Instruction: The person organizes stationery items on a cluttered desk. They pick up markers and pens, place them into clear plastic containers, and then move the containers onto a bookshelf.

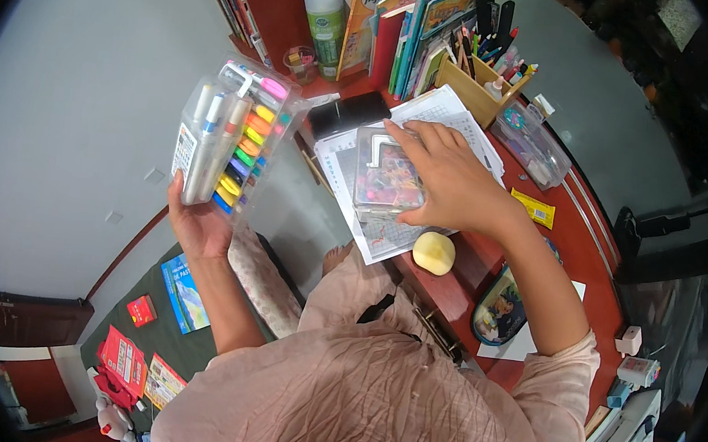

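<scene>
In my left hand I hold a clear plastic case of coloured markers together with a clear pack of white-barrelled markers, lifted off to the left of the desk. My right hand spans a clear lidded box with a white handle, thumb at its near edge and fingers over the far side. Small colourful pieces show through its lid. Beneath that box lie printed grid sheets. A peeled, pale yellow round fruit or similar object rests at the desk's front edge, below my right wrist.
Behind the papers are a black case, upright books, a spray can and a wooden pen holder. A clear bin, a yellow packet and a pencil case sit on the red desk.
</scene>
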Tool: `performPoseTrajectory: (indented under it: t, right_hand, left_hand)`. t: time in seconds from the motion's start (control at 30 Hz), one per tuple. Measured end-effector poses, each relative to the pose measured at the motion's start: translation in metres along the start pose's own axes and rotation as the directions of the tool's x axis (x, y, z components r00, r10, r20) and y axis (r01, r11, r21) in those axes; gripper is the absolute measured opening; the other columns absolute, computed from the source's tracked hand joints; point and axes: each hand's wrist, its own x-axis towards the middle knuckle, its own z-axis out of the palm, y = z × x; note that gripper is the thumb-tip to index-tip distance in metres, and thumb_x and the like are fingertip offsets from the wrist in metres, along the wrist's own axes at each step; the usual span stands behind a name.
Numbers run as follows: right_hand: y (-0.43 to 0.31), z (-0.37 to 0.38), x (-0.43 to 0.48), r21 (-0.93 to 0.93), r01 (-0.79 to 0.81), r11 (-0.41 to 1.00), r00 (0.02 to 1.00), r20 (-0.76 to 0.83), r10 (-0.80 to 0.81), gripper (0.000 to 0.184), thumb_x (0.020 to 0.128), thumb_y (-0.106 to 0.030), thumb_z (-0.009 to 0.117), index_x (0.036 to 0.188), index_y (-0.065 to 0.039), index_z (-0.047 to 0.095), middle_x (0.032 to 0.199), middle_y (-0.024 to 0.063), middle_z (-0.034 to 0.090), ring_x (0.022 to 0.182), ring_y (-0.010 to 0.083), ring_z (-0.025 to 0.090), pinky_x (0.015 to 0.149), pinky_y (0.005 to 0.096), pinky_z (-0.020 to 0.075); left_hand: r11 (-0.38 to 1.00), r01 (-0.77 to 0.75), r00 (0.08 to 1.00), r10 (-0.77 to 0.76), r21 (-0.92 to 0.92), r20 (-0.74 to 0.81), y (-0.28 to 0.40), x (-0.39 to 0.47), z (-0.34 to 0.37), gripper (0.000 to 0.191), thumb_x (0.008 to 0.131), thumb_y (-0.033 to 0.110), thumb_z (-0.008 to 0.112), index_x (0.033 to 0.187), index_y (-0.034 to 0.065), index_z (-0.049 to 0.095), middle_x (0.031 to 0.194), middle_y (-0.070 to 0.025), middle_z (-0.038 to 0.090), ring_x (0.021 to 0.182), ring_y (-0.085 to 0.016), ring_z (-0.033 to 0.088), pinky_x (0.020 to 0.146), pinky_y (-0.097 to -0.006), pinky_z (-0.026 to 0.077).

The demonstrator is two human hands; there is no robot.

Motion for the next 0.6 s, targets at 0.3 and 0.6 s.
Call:
performPoseTrajectory:
  t: [0.3,0.6]
  right_hand:
    - [0.015,-0.008,-0.008,-0.041,-0.041,0.998,0.984,-0.172,0.034,0.103,0.061,-0.040,0.087,0.151,-0.012,0.047,0.120,0.0223,0.058,0.113,0.0418,0.057,0.098,0.0495,0.0457]
    - [-0.009,-0.125,-0.180,-0.086,-0.590,0.803,0.668,-0.610,0.426,0.098,0.062,-0.051,0.087,0.143,-0.005,0.055,0.124,0.0261,0.063,0.120,0.0422,0.060,0.103,0.0494,0.0485]
  left_hand:
    - [0.990,0.128,0.991,-0.129,0.059,0.019,0.004,0.008,-0.034,0.073,0.098,0.044,0.065,0.156,0.0050,0.043,0.151,-0.0161,0.055,0.134,-0.035,0.055,0.110,-0.0542,0.046]
    - [0.996,0.071,0.989,-0.077,0.049,0.126,-0.012,0.024,0.002,0.078,0.097,0.033,0.070,0.159,0.0014,0.035,0.163,-0.0172,0.038,0.145,-0.036,0.041,0.123,-0.0509,0.032]
